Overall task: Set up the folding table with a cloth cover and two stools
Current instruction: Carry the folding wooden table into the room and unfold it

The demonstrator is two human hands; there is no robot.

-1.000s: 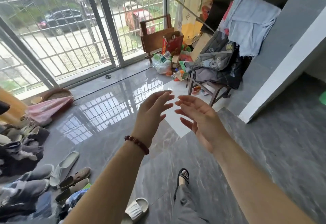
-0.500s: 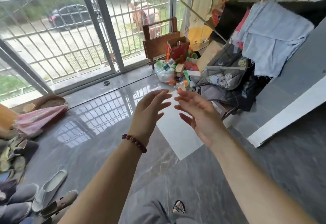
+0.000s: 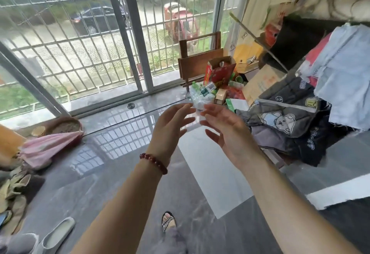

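Observation:
A brown wooden folding table [image 3: 197, 61] leans folded against the barred window at the far side of the room. My left hand [image 3: 170, 127], with a red bead bracelet on the wrist, and my right hand [image 3: 226, 129] are both stretched out in front of me. Their fingers are spread, the palms face each other and they hold nothing. Both hands are well short of the table. I see no stools and no table cloth that I can tell apart from the piled clothes.
A red carton [image 3: 220, 71], bottles and bags [image 3: 202, 97] lie on the floor before the folded table. A chair heaped with clothes [image 3: 284, 121] stands at right. Shoes [image 3: 56, 235] and a pink umbrella [image 3: 46, 145] line the left side. The grey floor [image 3: 112, 173] is glossy.
The view has moved forward toward the window and the folded table. Both open hands stay raised in front, now a little farther apart.

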